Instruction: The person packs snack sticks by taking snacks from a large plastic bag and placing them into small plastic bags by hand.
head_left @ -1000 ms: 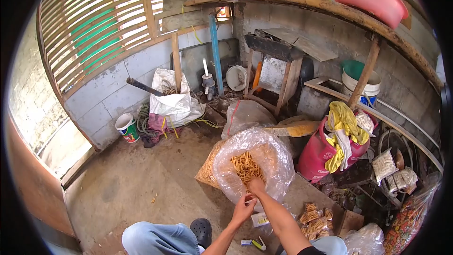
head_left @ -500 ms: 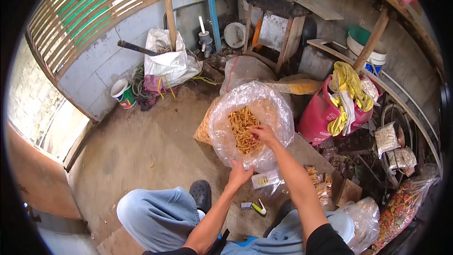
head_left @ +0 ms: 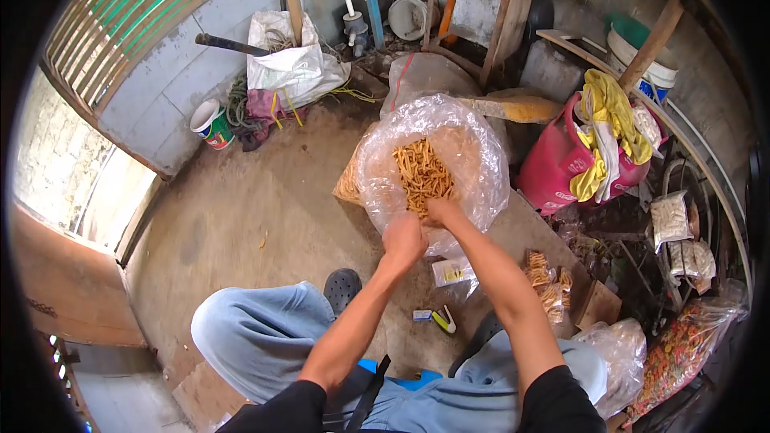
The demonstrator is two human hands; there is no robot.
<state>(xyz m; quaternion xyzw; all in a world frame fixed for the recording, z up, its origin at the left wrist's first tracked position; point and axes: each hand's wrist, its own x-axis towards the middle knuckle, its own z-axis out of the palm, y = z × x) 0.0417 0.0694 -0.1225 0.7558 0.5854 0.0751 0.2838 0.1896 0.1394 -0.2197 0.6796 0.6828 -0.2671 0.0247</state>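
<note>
Concrete floor (head_left: 228, 248) supports a clear plastic bag (head_left: 484, 156) of snack sticks (head_left: 420, 170), probably light, brittle, best scooped loosely; left hand (head_left: 405, 240) and right hand (head_left: 441, 212) meet inside its near edge, grips hidden.

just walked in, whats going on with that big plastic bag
A person has both bare hands at the near side of a big open clear bag holding brown stick-shaped pieces. The left hand is curled by the near rim, and the right hand is close beside it, by the pieces; what either grips is hidden. Smaller filled packs lie to the right, and a green-and-white tool lies between the dark shoes.
</note>
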